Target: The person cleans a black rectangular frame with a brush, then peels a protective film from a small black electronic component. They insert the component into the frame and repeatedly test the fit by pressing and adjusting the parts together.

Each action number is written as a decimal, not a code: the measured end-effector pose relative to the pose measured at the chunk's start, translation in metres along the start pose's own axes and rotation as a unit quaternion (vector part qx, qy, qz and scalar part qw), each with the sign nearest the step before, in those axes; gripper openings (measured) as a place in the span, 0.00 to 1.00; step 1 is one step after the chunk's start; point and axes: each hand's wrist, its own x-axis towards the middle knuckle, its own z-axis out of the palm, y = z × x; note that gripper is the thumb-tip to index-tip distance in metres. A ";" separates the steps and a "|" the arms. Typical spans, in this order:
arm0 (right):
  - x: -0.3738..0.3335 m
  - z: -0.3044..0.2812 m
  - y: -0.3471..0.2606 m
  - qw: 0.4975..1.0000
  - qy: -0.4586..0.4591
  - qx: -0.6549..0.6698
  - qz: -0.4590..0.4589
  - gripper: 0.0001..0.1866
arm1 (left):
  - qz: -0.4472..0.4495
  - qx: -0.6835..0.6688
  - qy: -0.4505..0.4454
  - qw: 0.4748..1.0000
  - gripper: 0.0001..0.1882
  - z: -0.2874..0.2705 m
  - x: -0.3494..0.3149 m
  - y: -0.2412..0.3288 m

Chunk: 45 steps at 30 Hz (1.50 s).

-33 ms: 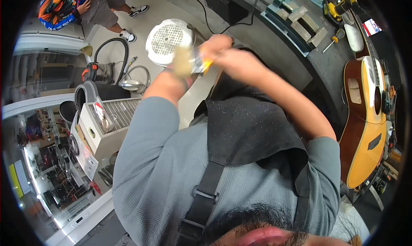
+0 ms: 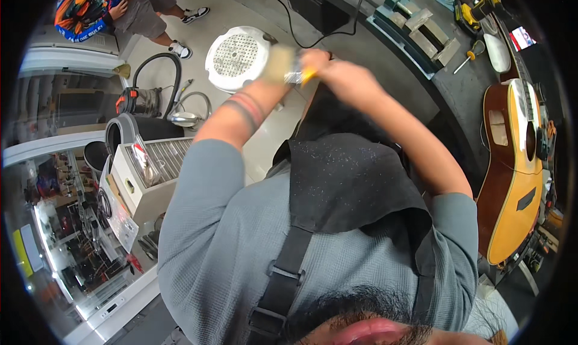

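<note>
Up near the top of the view, both hands meet in front of the chest, above a black apron (image 2: 349, 176). Blur covers the left hand (image 2: 280, 65), so it shows only as a pale smear; it seems curled shut, but how tightly I cannot tell. The right hand (image 2: 334, 74) is closed in a fist, knuckles up, and touches the left. Between the two hands sits a small tool (image 2: 301, 76), with a yellow part poking out on the right-hand side and a greyish, perhaps metal, part toward the left hand. Both hands appear to grip it, though which fingers hold which end is hidden. The left forearm carries dark and reddish bands (image 2: 247, 107) just below the wrist.

Beneath the hands, on the floor, lies a round white perforated stool (image 2: 235, 56), with a vacuum hose (image 2: 158, 68) looping beside it. Another person in a bright patterned shirt (image 2: 84, 11) stands at the top left, well apart. To the right, a guitar (image 2: 512, 182) lies on a dark bench (image 2: 445, 86), with a screwdriver (image 2: 466, 59) and grey blocks (image 2: 421, 29) farther up that bench. At the left, a white cabinet (image 2: 141, 188) stands beside glass shelving.
</note>
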 end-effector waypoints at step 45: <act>-0.042 -0.093 -0.061 0.856 -0.065 0.438 0.267 0.29 | 0.049 -0.704 -0.114 0.699 0.13 -0.030 -0.120 0.034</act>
